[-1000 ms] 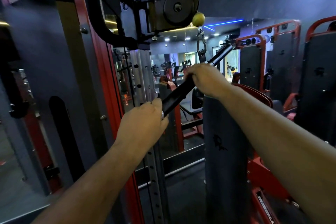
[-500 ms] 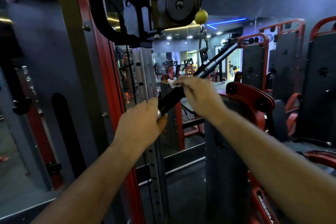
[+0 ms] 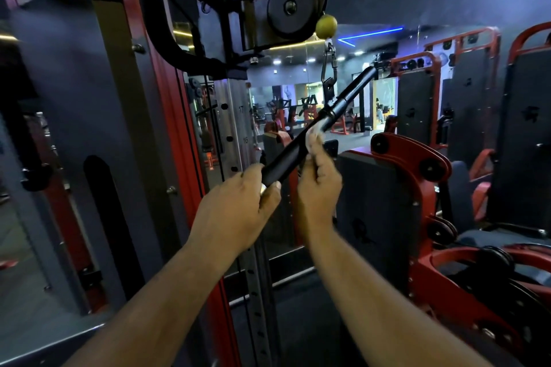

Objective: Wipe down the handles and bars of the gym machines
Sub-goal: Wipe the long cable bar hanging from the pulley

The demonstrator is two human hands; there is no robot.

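Hanging tilted, black bar (image 3: 301,147) (chrome end) in left hand (image 3: 238,205) grip; right hand (image 3: 317,185) pinching white cloth (image 3: 313,135).

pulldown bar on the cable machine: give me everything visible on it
The pulldown bar is a long black bar, matte grip sleeves either side of a shinier middle. It hangs tilted, near end low, far end high with a bent tip, from a carabiner under a yellow ball stop. The left hand grips its near end; the right hand presses a white cloth against the bar near its middle.
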